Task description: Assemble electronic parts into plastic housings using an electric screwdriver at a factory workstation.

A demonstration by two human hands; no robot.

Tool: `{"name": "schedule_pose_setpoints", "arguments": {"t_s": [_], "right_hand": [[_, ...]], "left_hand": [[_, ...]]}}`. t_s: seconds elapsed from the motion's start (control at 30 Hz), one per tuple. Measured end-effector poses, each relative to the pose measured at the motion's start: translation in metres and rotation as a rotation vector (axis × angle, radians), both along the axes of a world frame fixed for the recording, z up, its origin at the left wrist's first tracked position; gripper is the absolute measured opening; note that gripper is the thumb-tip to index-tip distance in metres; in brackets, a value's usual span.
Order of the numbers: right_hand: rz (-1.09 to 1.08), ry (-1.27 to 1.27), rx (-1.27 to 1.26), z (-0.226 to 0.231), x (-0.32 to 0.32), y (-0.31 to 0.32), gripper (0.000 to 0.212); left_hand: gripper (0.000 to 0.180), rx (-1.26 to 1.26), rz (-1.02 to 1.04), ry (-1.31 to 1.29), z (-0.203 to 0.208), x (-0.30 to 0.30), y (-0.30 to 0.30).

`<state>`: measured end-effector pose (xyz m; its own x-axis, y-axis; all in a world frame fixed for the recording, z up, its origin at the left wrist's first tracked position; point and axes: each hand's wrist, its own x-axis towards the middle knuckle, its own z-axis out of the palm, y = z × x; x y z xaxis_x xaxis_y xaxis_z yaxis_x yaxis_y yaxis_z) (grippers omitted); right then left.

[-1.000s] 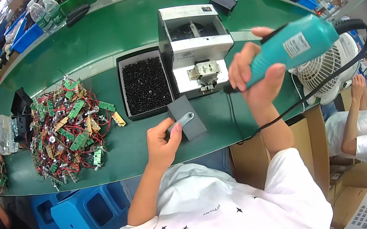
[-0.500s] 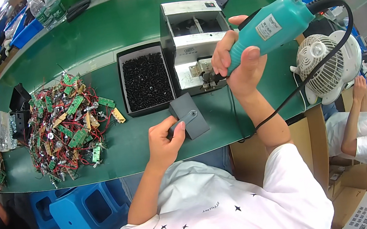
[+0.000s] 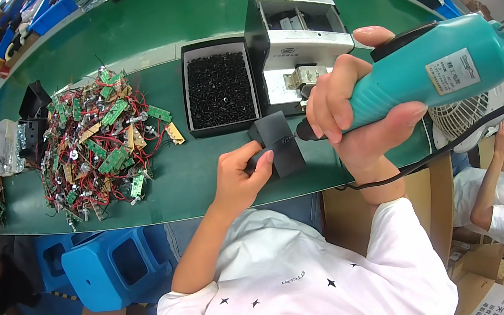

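Observation:
My right hand is closed around a teal electric screwdriver with a black nose and a black cable. The tool lies nearly level, and its tip meets the upper face of a small dark grey plastic box. With thumb and fingers, my left hand grips this box by its left side on the bench. Just beyond stands a black tray heaped with small black screws. To its right is a metal screw feeder, partly hidden behind my right hand.
A large heap of green circuit boards with red wires covers the bench's left part. Black cases lie beyond it. At the right is a white fan, partly behind the screwdriver. A blue stool stands below the bench; a co-worker sits at right.
The screwdriver has come from the screw feeder down toward me, and its tip is now at the grey box. My left hand keeps its grip. The whole view has shifted.

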<state>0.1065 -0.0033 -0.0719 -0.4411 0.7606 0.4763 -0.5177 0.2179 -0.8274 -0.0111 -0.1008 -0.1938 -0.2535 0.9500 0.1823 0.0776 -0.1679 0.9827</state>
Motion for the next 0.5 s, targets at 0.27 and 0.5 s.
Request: {"name": "schedule_pose_setpoints", "arguments": {"t_s": [0.27, 0.5], "right_hand": [[0.031, -0.068, -0.005, -0.0069, -0.0017, 0.0017, 0.081], [0.053, -0.109, 0.037, -0.0100, -0.0009, -0.0046, 0.077]], "left_hand": [[0.015, 0.033, -0.014, 0.006, 0.0006, 0.0007, -0.0020], [0.013, 0.030, -0.036, 0.030, 0.0009, -0.0008, -0.0033]]}}
